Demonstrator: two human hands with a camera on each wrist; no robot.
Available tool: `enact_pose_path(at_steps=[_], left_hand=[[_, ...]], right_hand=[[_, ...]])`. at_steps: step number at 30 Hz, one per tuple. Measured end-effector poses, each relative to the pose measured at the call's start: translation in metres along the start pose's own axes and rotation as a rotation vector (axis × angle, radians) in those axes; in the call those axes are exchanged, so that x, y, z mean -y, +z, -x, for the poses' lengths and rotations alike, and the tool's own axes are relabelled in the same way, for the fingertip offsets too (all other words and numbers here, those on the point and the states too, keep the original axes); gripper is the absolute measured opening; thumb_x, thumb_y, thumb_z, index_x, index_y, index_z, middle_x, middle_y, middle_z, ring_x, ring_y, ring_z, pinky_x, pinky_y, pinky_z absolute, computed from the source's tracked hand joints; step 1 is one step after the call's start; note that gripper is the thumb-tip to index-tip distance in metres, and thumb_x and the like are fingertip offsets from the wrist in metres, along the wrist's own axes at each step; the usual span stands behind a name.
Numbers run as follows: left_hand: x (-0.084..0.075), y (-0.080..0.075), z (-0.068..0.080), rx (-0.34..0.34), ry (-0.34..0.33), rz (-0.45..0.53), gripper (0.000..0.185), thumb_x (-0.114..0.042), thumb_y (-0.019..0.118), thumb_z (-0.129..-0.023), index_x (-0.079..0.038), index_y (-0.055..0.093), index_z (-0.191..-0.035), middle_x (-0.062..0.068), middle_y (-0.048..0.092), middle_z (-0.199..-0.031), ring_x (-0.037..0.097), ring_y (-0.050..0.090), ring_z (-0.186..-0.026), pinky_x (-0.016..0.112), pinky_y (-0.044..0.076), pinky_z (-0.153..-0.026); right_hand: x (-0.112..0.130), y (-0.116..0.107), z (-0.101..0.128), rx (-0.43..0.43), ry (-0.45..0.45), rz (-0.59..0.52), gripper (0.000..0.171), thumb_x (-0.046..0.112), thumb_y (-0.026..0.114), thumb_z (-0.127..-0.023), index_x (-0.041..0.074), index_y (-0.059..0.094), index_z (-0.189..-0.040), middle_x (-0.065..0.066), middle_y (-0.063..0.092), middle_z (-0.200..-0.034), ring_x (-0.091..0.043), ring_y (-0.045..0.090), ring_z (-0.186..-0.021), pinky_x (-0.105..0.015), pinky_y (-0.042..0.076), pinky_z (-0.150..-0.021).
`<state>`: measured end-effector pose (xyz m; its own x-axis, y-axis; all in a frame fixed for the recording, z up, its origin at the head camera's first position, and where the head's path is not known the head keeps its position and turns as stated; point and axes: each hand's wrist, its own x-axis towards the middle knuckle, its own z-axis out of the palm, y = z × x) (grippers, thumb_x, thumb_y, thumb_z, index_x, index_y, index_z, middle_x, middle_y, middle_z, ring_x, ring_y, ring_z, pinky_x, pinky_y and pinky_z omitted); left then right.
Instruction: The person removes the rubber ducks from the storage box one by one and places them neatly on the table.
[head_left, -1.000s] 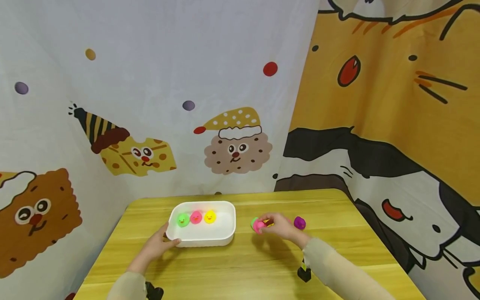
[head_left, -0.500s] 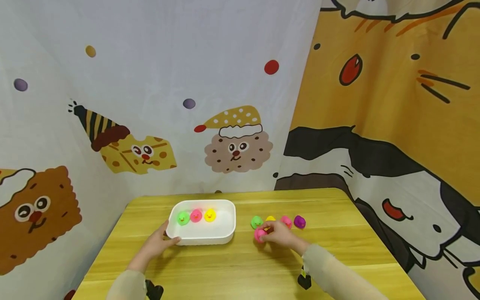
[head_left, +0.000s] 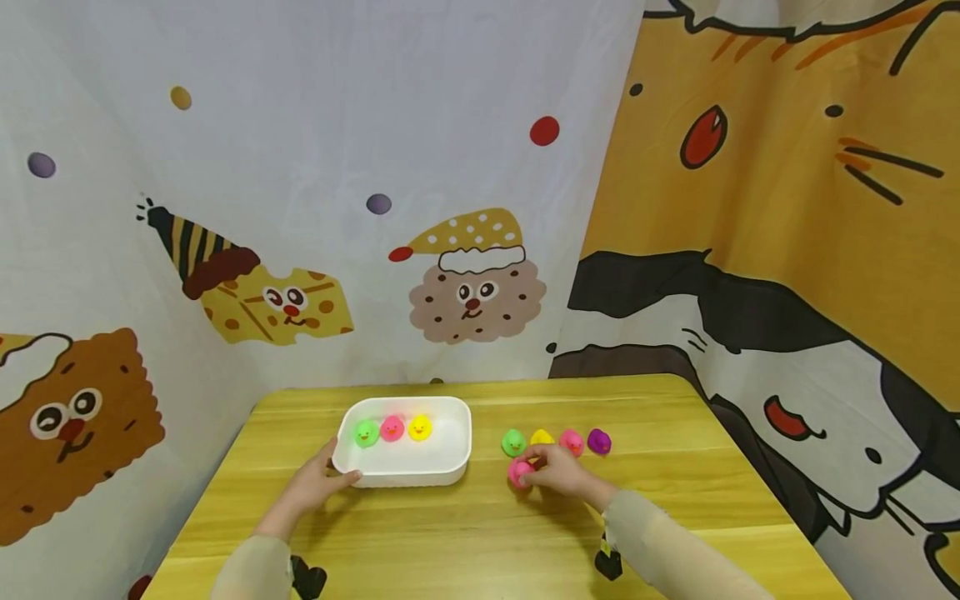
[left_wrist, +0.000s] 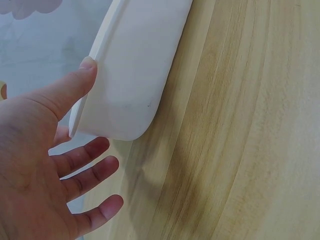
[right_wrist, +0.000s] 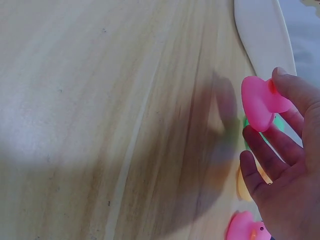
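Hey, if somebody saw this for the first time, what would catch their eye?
Probably the huge orange cartoon face at the right of the backdrop. Next, the bright pink toy duck pinched in the right hand, and the three ducks in the white tray that the left hand holds.

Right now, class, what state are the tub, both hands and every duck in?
White tub: upright, uncovered, partly filled
Left hand: holding the tub's rim
Right hand: pinching the held pink duck
Held pink duck: apparently off the table
Tub's green duck: upright
Tub's pink duck: upright
Tub's yellow duck: upright
Table's green duck: upright
Table's yellow duck: partly hidden
Table's pink duck: upright
Purple duck: unheld
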<state>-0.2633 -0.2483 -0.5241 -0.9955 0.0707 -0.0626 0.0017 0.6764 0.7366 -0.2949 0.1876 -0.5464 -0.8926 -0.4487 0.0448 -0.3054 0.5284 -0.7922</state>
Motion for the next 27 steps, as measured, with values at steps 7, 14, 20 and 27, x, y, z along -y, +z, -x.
enact_pose_path(at_steps=[7, 14, 20, 27], left_hand=[[0.000, 0.001, -0.003, 0.004, 0.012, 0.002, 0.092, -0.048, 0.063, -0.075, -0.005, 0.016, -0.141, 0.020, 0.046, -0.122, 0.032, 0.043, -0.107, 0.057, 0.031, -0.088], [0.001, 0.002, -0.003, 0.006, 0.006, 0.014, 0.089, -0.043, 0.064, -0.077, -0.004, 0.016, -0.141, 0.021, 0.044, -0.124, 0.033, 0.041, -0.108, 0.058, 0.029, -0.089], [0.001, 0.001, -0.003, 0.003, 0.005, 0.017, 0.092, -0.048, 0.064, -0.075, -0.005, 0.016, -0.141, 0.021, 0.044, -0.125, 0.033, 0.041, -0.109, 0.058, 0.028, -0.090], [0.002, 0.000, -0.003, 0.004, -0.005, 0.001, 0.093, -0.049, 0.063, -0.074, -0.005, 0.016, -0.141, 0.022, 0.043, -0.125, 0.033, 0.041, -0.108, 0.058, 0.030, -0.088]], right_hand=[[0.003, 0.003, 0.003, 0.010, 0.011, -0.008, 0.027, 0.022, 0.071, -0.074, 0.011, 0.064, -0.098, 0.000, 0.061, -0.092, -0.017, 0.055, -0.081, -0.025, 0.047, -0.067], [-0.004, 0.008, 0.002, 0.023, -0.001, -0.022, 0.026, 0.020, 0.071, -0.075, 0.010, 0.064, -0.097, -0.001, 0.060, -0.095, -0.016, 0.055, -0.081, -0.025, 0.047, -0.066], [-0.007, 0.009, 0.001, 0.032, -0.027, -0.012, 0.026, 0.019, 0.070, -0.075, 0.010, 0.063, -0.099, 0.001, 0.062, -0.092, -0.014, 0.055, -0.082, -0.024, 0.047, -0.068], [-0.006, 0.011, 0.000, 0.029, -0.028, 0.022, 0.027, 0.020, 0.070, -0.075, 0.012, 0.063, -0.099, 0.005, 0.061, -0.091, -0.012, 0.055, -0.083, -0.025, 0.046, -0.071]])
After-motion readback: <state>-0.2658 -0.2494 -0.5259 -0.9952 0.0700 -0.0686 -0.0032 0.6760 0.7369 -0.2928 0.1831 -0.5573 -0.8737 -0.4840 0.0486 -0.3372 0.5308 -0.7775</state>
